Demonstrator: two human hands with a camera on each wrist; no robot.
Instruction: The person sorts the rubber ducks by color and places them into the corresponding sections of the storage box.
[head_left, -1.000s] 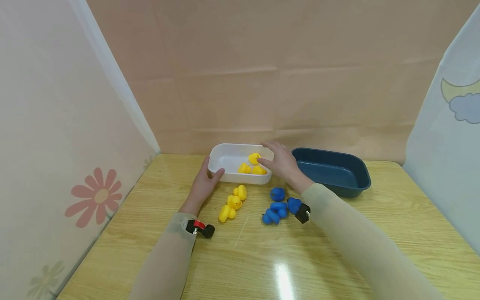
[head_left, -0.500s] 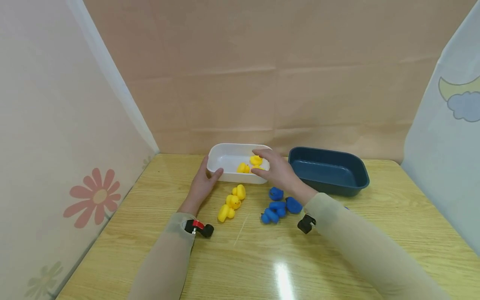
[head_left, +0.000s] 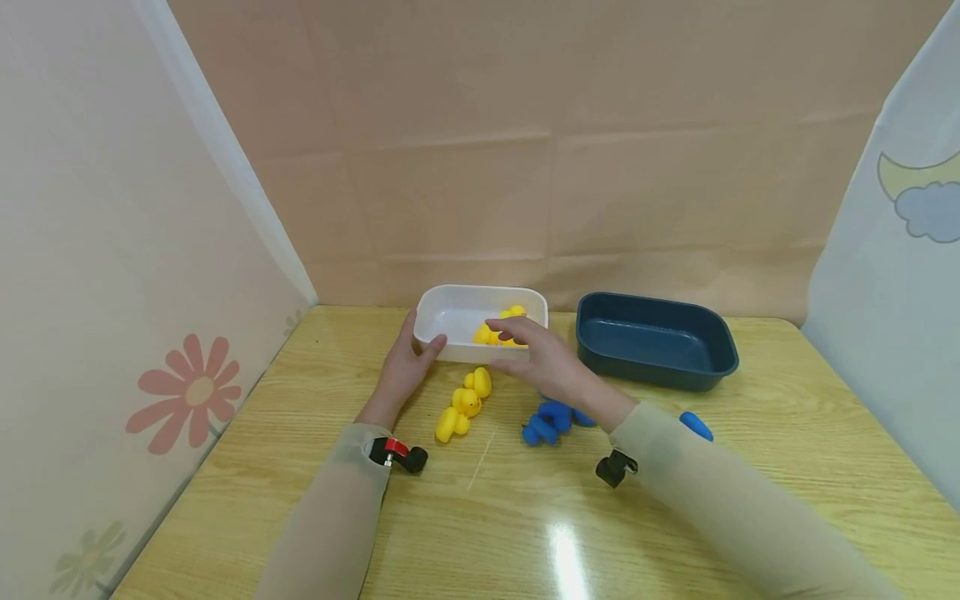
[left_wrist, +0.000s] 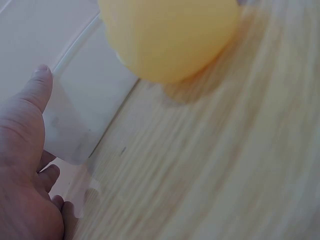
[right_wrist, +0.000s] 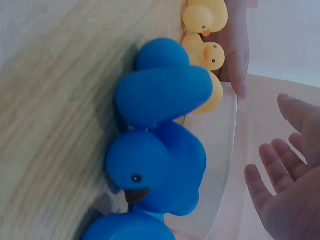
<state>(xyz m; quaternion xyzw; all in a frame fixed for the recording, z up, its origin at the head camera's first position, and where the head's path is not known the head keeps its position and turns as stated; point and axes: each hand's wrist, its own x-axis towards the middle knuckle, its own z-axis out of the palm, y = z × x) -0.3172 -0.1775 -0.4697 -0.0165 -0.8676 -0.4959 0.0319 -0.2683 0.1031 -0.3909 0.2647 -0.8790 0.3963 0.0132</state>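
Observation:
A white plastic tub (head_left: 453, 321) stands at the back of the table, several yellow rubber ducks (head_left: 483, 335) at its right end. My left hand (head_left: 402, 367) holds the tub's left end, its thumb (left_wrist: 37, 90) against the near wall. My right hand (head_left: 551, 360) hovers at the tub's near right side, fingers spread and nothing held, hiding part of the ducks inside. Three yellow ducks (head_left: 467, 403) form a slanting row before the tub. Several blue rubber ducks (head_left: 555, 415) lie below my right hand, partly covered by it; in the right wrist view a blue duck (right_wrist: 160, 170) is close up.
A dark blue tub (head_left: 652, 373) stands right of the white one. Another blue duck (head_left: 696, 426) shows beyond my right sleeve. Brown paper (head_left: 480, 167) hangs behind the wooden table (head_left: 480, 517), with printed white sheets (head_left: 187, 275) at both sides.
My right hand has drawn left and toward me, from over the tub's right end to its near side. The ducks in the tub have shifted slightly. My left hand stays put.

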